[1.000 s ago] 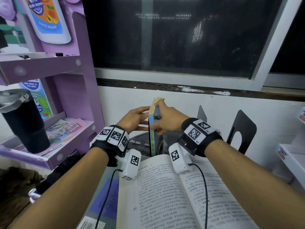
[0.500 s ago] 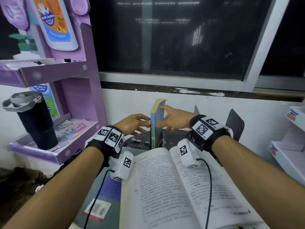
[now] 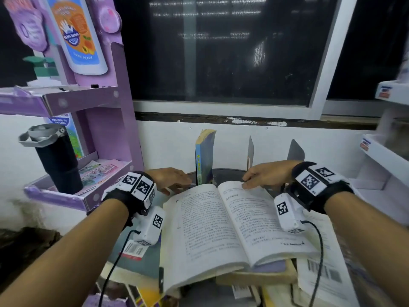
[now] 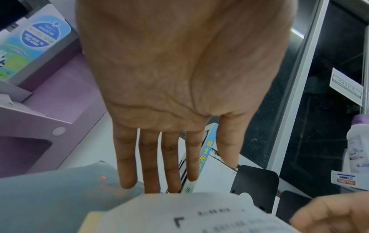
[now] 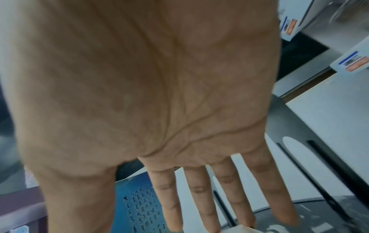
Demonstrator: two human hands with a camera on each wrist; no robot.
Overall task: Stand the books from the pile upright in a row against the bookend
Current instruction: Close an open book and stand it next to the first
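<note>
While both hands are low over the pile, the head view shows a thin blue paperback book [image 3: 205, 158] standing upright on its own near the white wall, with no hand touching it. To its right stand two dark metal bookends [image 3: 250, 151], well apart from the book. The left hand [image 3: 170, 179] is palm down just beside the book's foot, at the far left corner of a large open book with white printed pages [image 3: 223, 222]; its fingers are straight and relaxed and hold nothing. The right hand [image 3: 265, 175] lies with loose fingers at the top edge of the right page. The open book lies on top of a pile of flat books [image 3: 254, 278]. At the left stand a purple cardboard display shelf [image 3: 88, 103] and a black tumbler with a grey lid [image 3: 55, 160].

From the left wrist view, the left hand [image 4: 169, 78] is flat, its four fingers [image 4: 149, 165] straight and slightly spread, the thumb apart. Behind the fingers appears the blue book's spine with yellow characters [image 4: 206, 149], and a grey book cover [image 4: 49, 197] lies below.

From the right wrist view, the right hand [image 5: 149, 94] is also flat with its fingers [image 5: 201, 197] straight and slightly spread. The fingertips seem to touch the white page corner, but it is blurred. Behind them is the blue cover [image 5: 135, 205], and at the right a black bookend with slots [image 5: 319, 157].
</note>
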